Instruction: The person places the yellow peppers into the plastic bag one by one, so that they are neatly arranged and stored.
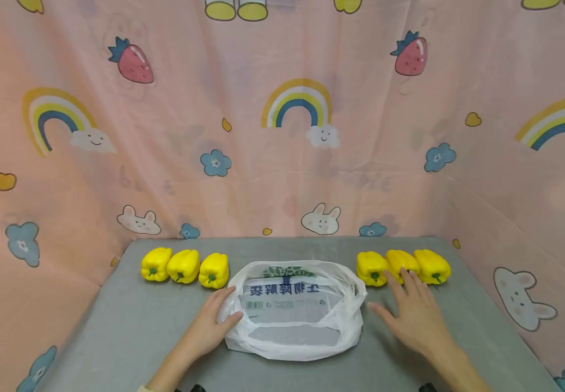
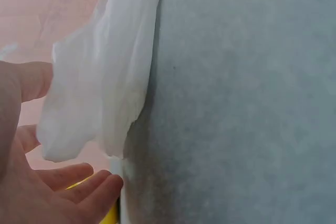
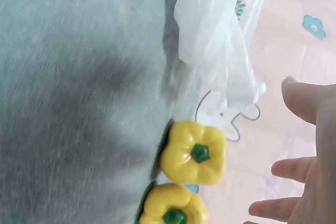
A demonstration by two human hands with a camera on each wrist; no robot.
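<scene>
A white plastic bag (image 1: 307,351) with green and blue print lies with its mouth spread wide. At its left rim is my left hand (image 1: 209,324), thumb and fingers apart and relaxed, touching the plastic; in the left wrist view the bag (image 2: 105,77) hides the tips of the thumb and index finger. My right hand (image 1: 417,316) hovers with spread fingers near three yellow bell peppers: a left one (image 1: 372,268), a middle one (image 1: 400,263) partly covered by my fingertips, and a right one (image 1: 432,267). In the right wrist view, a gap separates the fingers from the pepper (image 3: 181,153).
Three more yellow bell peppers, the nearest to the bag being one pepper (image 1: 214,270), stand in a row at the back left of the grey table (image 1: 130,326). A pink patterned curtain (image 1: 282,179) rises behind the table and along both sides.
</scene>
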